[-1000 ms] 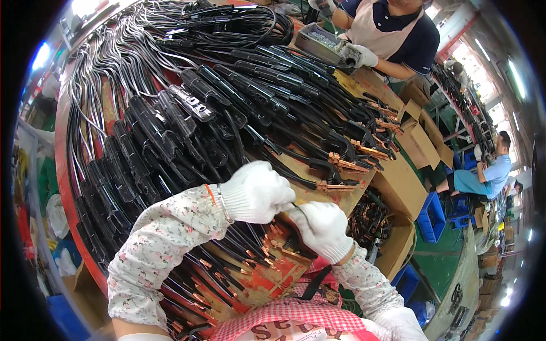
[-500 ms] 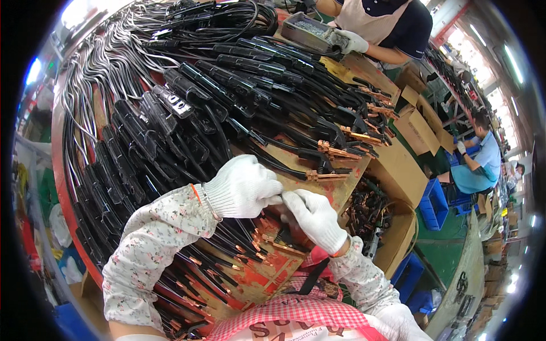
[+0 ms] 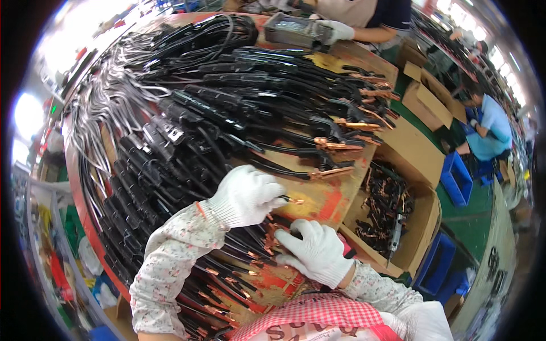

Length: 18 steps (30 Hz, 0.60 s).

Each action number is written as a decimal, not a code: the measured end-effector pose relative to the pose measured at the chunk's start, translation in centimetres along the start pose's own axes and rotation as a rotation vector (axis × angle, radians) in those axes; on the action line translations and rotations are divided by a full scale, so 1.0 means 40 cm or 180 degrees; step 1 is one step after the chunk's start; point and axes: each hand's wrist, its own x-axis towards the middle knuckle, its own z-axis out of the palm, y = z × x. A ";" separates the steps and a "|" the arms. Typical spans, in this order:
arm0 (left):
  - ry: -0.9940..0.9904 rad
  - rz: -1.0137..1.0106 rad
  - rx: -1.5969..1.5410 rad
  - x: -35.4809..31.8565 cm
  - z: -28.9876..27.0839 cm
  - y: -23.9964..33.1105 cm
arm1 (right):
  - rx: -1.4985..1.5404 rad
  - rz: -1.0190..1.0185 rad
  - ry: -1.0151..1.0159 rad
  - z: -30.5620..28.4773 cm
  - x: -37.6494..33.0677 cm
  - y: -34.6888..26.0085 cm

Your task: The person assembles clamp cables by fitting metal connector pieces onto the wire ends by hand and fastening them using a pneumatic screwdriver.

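Note:
My left hand (image 3: 250,196), in a white knit glove, is closed around a black cable whose bare copper end (image 3: 294,200) sticks out to the right past the fingers. Lower and to the right, my right hand (image 3: 315,253), gloved too, is low over the table edge with thumb and fingers apart. Its fingertips are beside copper cable ends (image 3: 250,273) that fan out in a row. Something dark shows by its upper fingers, too hidden to name. Beyond my hands lie black clamp-ended cables with copper jaws (image 3: 335,170).
Black plastic housings (image 3: 142,182) on grey wires cover the table's left. An open cardboard box (image 3: 418,250) of copper-and-black clamps and a power screwdriver (image 3: 396,233) stands at the right. Across the table, a co-worker's gloved hand (image 3: 338,31) touches a metal tray (image 3: 290,28). Blue crates (image 3: 456,179) sit on the floor.
My hands have come apart; the right has moved down toward the table edge with its fingers spreading. The cable's copper end now shows beyond my left hand. The view has shifted slightly.

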 end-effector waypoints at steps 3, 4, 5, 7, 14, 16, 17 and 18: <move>-0.0153 -0.0169 -0.0172 0.031 -0.009 0.012 | 0.0545 0.0552 -0.0345 -0.016 -0.007 0.031; -0.0227 -0.0261 -0.0322 0.042 -0.009 0.014 | 0.0802 0.0708 -0.0187 -0.016 -0.019 0.050; -0.0245 -0.0292 -0.0318 0.051 -0.013 0.019 | 0.1070 0.0869 -0.0022 -0.015 -0.038 0.079; -0.0452 -0.0381 -0.0581 0.068 -0.027 0.029 | 0.2568 0.1132 0.0184 -0.021 -0.075 0.149; -0.0457 -0.0563 -0.1200 0.083 -0.064 0.040 | 0.2461 0.1485 0.0549 -0.038 -0.015 0.162; -0.0368 -0.0644 -0.1252 0.093 -0.049 0.041 | 0.1414 0.0972 0.0771 -0.014 0.014 0.161; -0.0418 -0.0626 -0.1277 0.100 -0.046 0.041 | 0.1137 0.0940 0.0731 -0.016 0.026 0.158; -0.0384 -0.0646 -0.1268 0.107 -0.047 0.043 | 0.1156 0.0994 0.0735 -0.014 0.035 0.159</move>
